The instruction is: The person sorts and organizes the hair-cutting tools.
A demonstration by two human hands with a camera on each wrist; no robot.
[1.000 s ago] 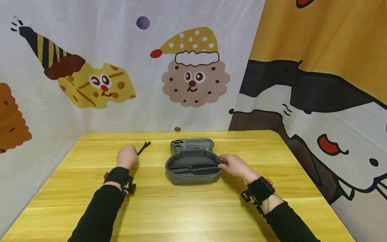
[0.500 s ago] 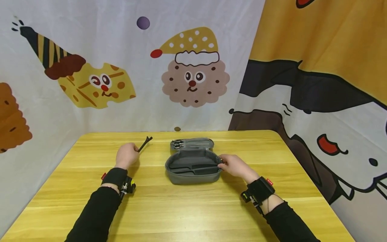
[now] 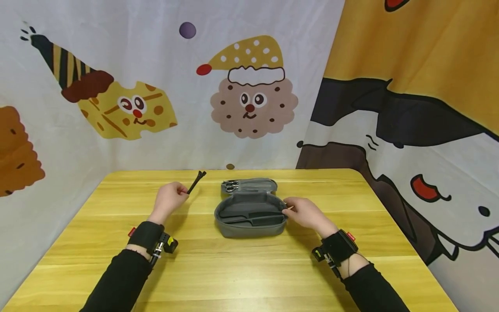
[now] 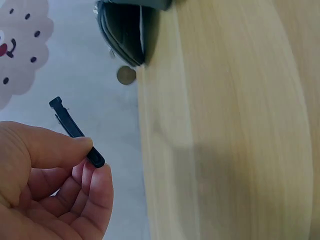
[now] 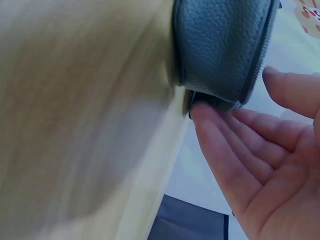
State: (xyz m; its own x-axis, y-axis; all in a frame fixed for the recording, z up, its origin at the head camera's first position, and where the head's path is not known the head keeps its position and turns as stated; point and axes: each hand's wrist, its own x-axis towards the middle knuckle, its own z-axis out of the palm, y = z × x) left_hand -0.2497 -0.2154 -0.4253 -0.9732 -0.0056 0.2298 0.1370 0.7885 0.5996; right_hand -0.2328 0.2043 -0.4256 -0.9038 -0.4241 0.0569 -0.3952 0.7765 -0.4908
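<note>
A: Surroundings, quick.
B: My head feed has a grey case point(image 3: 249, 232) on the table point(image 3: 234, 268), nearer the far edge, lid point(image 3: 255, 185) folded back that way. Scissors point(image 3: 231, 186) sit at the lid's left end; dark comb-like tools point(image 3: 267, 220) lie in the body. Printed curtain point(image 3: 195, 147) past the far edge. Black sleeves point(image 3: 117, 281) come in from the near edge.

A: Anything blocking?
B: Case's near wall hides part of its floor from me. Case sits between both hands.

A: Materials?
B: Case: pebbled, leather-like, rounded, zip teeth along the rim. Table: pale yellow wood grain, rounded far corners. Black clip point(image 4: 75, 131): smooth, slim, forked at one end in the head view.

A: Where's the clip against the fingers?
B: Left hand point(image 3: 170, 199), over the table's far-left part. Thumb and fingertips pinch the clip near one end; the rest sticks out past them towards the far edge, held off the wood, left of the case.

A: Right?
B: Right hand point(image 3: 306, 212) is at the case's right end, thumb apart from fairly straight fingers, fingertips against the case. Can't tell how firmly.
</note>
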